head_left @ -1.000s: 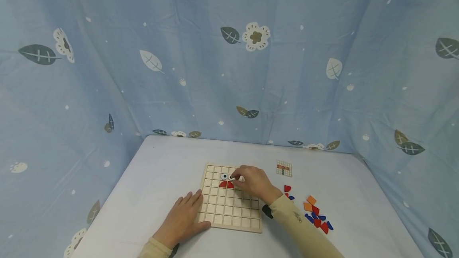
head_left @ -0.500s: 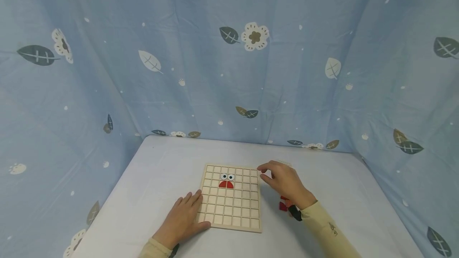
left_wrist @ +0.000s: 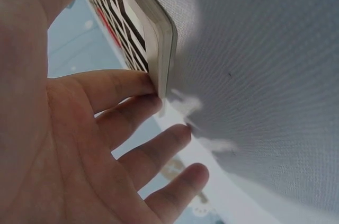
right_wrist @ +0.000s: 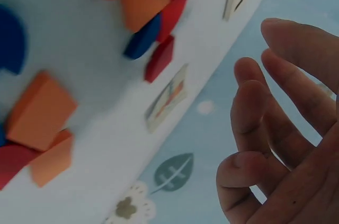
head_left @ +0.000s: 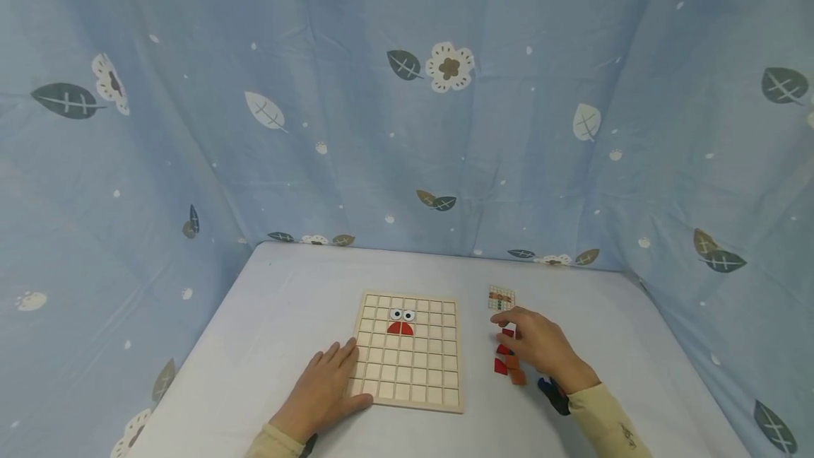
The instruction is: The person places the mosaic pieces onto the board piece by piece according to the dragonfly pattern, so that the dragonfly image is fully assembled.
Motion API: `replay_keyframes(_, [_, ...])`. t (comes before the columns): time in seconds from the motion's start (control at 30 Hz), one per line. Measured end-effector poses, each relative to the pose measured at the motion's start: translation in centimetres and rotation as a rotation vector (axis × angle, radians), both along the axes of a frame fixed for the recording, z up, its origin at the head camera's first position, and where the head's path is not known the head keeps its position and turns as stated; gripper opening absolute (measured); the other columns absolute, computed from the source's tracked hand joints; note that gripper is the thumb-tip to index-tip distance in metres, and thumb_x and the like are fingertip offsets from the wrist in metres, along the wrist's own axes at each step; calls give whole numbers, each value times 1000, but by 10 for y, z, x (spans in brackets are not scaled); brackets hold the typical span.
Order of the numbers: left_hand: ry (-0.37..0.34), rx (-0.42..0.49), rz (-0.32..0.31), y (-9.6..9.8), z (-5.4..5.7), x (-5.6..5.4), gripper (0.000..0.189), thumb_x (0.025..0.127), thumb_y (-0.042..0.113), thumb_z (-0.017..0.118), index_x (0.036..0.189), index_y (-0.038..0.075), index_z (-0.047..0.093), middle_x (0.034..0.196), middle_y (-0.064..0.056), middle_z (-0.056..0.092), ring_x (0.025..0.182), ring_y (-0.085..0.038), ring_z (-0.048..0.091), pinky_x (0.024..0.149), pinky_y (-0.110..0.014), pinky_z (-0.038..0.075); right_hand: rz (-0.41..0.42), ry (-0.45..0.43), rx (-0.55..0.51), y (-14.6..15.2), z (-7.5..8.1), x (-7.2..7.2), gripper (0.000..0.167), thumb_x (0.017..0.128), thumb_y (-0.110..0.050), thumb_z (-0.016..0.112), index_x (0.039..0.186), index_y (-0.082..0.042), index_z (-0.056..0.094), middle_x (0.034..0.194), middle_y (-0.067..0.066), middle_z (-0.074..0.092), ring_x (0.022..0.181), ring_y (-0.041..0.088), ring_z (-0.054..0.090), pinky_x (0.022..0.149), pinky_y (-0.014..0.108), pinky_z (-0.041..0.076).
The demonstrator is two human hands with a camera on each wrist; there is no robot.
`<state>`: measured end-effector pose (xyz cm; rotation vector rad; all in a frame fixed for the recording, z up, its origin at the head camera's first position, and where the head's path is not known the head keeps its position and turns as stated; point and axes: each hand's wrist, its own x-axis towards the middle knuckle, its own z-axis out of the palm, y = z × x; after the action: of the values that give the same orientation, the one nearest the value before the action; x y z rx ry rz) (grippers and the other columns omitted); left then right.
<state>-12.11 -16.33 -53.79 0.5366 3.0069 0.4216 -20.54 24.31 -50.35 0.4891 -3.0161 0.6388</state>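
Two white eye tiles point(head_left: 408, 316): both lie flat, side by side, in the far half of the pale wooden grid board point(head_left: 407, 375); a second ago the right hand point(head_left: 540, 341) was at one of them, and now we see both uncovered.
Two red quarter-round pieces point(head_left: 394, 329): set in the board just below the eyes, together making a dome; we judge this group of four settled, while most of the board's cells are bare.
Right-hand fingers: moved off the board, now above the loose pieces to its right; thumb and forefinger stand apart, the others loosely bent, and we see nothing held.
Left hand point(head_left: 324, 391): unmoved at the board's near left corner, fingers straight and spread, two tips touching its edge, gripping nothing that we can see.
Loose colours: red flat pieces point(head_left: 501, 366), orange square tiles point(head_left: 518, 377) and blue curved pieces point(right_wrist: 143, 38) lie right of the board, some touching.
Printed card: a small gridded paper card point(head_left: 502, 298) lies right of the board's far corner, beyond the right hand.
In the way: the right hand and its black wrist strap point(head_left: 555, 396) hide some loose pieces from the head view, so we cannot count them.
Surroundings: a white table point(head_left: 305, 288) carries the board; a blue leaf-and-flower curtain point(head_left: 343, 83) hangs behind it.
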Motion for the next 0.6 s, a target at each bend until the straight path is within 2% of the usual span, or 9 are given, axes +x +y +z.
replay_keyframes(0.13, [2,-1,1,0,-1,0,92,86,63,70,145,-4,51,155,-19,43,139,-45,42,111,-62,36,-23,-37,1,8,-3,3,29,87,-24,82,115,-19,76,104,-6,70,68,6,52,55,27,46])
replay_keyframes(0.4, [10,-2,0,0,-1,0,91,86,63,70,145,-4,51,155,-19,43,139,-45,43,111,-62,37,-43,-69,51,13,-18,9,21,84,-22,83,105,-21,78,93,-12,68,85,12,63,76,41,58])
replay_keyframes(0.6, [27,-3,-5,0,-2,0,91,86,62,70,144,-5,52,155,-19,44,138,-45,44,110,-62,38,-53,-57,86,11,-24,11,23,82,-24,84,103,-20,78,89,-13,67,84,12,64,76,41,58])
